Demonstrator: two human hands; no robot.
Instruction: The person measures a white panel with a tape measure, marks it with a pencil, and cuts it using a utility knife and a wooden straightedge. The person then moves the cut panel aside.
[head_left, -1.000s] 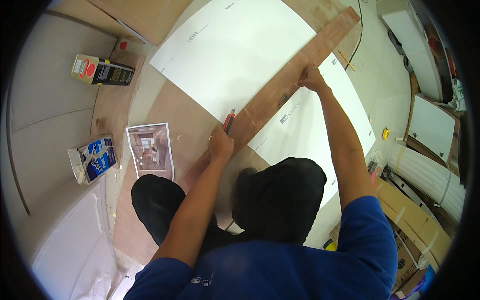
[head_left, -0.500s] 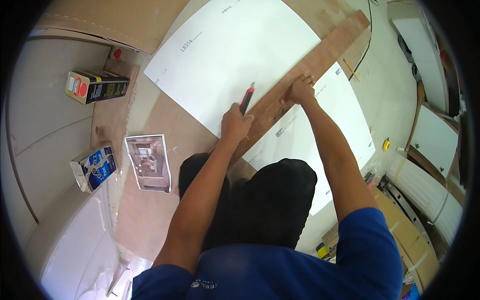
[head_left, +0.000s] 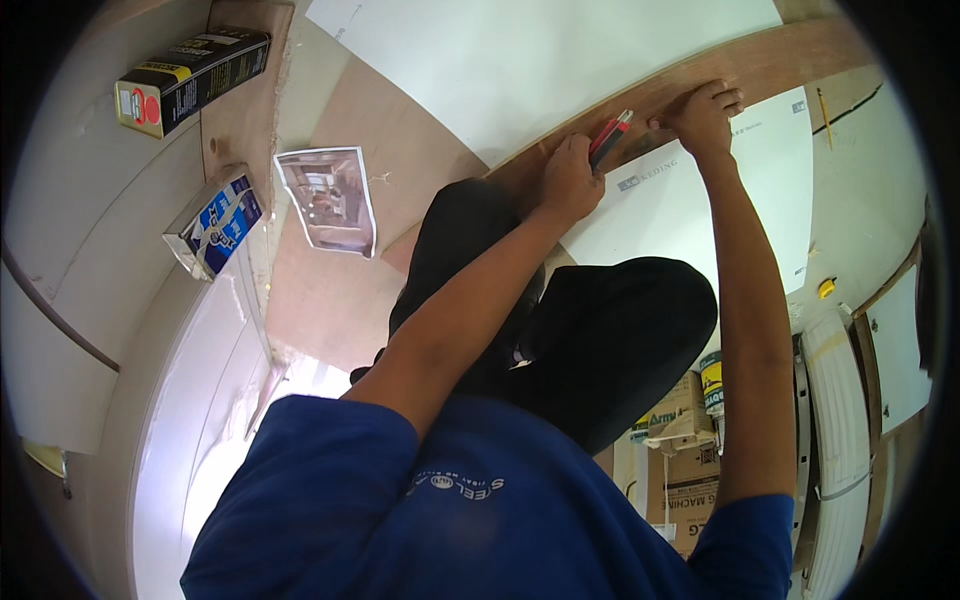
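A long brown wooden board (head_left: 780, 52) lies slantwise across white sheet material (head_left: 480, 60), which shows on both sides of it. My left hand (head_left: 573, 182) is closed around a red and black utility knife (head_left: 611, 138) and rests at the board's near part, by my knee. The knife points up and to the right; whether its blade is out is too small to tell. Farther along, my right hand (head_left: 704, 120) presses on the board with thumb and fingers spread. Below the board, the sheet's printed side (head_left: 760, 185) reaches under my right forearm.
At left stand a black and yellow metal can (head_left: 190, 80) and a blue box (head_left: 215, 222). A printed picture (head_left: 328, 205) lies on the brown panel. A pencil (head_left: 824, 117) and a yellow tape measure (head_left: 826, 288) lie at right; cardboard boxes (head_left: 685, 490) stand lower right.
The view has shifted, so the board and sheets sit higher and more to the right. Both hands stay on the board, the left still holding the knife. My knees look farther apart.
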